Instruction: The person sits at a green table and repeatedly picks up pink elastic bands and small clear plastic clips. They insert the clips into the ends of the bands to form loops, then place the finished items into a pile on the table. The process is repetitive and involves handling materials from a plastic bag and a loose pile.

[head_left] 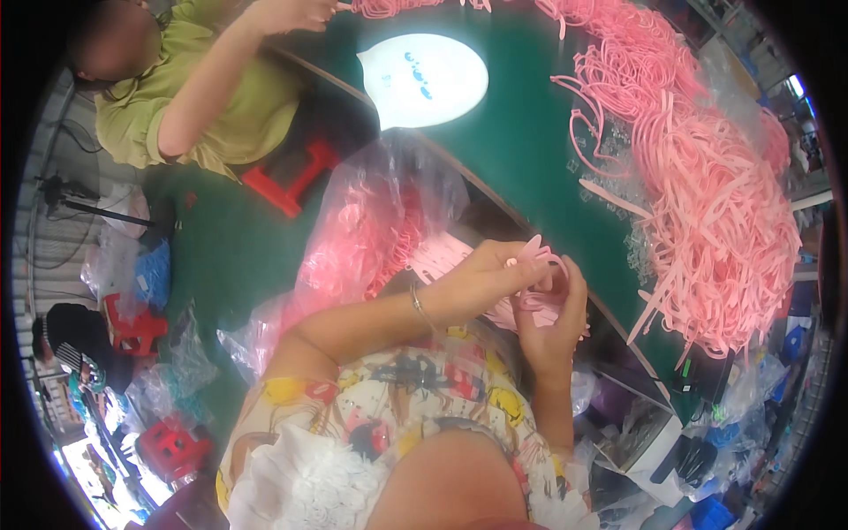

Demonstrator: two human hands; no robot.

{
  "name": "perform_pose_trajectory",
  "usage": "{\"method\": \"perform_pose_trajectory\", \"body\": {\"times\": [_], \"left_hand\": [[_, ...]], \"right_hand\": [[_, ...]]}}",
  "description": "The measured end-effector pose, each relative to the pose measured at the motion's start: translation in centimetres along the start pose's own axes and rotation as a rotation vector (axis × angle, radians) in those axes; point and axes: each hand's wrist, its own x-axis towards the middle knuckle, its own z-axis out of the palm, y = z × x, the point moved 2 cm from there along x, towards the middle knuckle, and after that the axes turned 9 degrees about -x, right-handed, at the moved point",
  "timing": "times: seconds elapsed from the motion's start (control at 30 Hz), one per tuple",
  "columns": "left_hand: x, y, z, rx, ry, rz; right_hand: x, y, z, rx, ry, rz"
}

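Observation:
In front of my chest, both hands are closed on a pink rubbery strap (533,249), its end poking up between the fingers. My left hand (490,281) comes across from the left and pinches it between thumb and fingers. Curled around its other side is my right hand (555,322), thumb and fingers near the strap's loop. More flat pink straps (439,256) lie just under my hands, partly hidden by them. A big heap of pink straps (698,238) covers the right side of the green table (539,168).
Small clear plastic pieces (638,243) lie scattered beside the heap. A white swim cap (433,81) rests near the far edge. At my left stands a clear bag (353,225) of pink straps. A person in a green shirt (243,119) sits across, near a red stool (296,177).

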Motion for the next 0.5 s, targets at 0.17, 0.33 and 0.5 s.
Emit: {"method": "perform_pose_trajectory", "body": {"times": [0.17,0.33,0.5], "left_hand": [[0.0,0.8,-0.8,0.206,0.045,0.168],[0.1,1.6,-1.2,0.285,0.058,0.063],[0.7,0.6,-1.9,0.349,0.065,0.167]], "right_hand": [[0.3,1.8,0.0,0.234,0.003,0.112],[1.1,2.5,-1.1,0.547,-0.055,0.183],[1.7,2.0,-0.6,0.589,-0.185,0.224]]}}
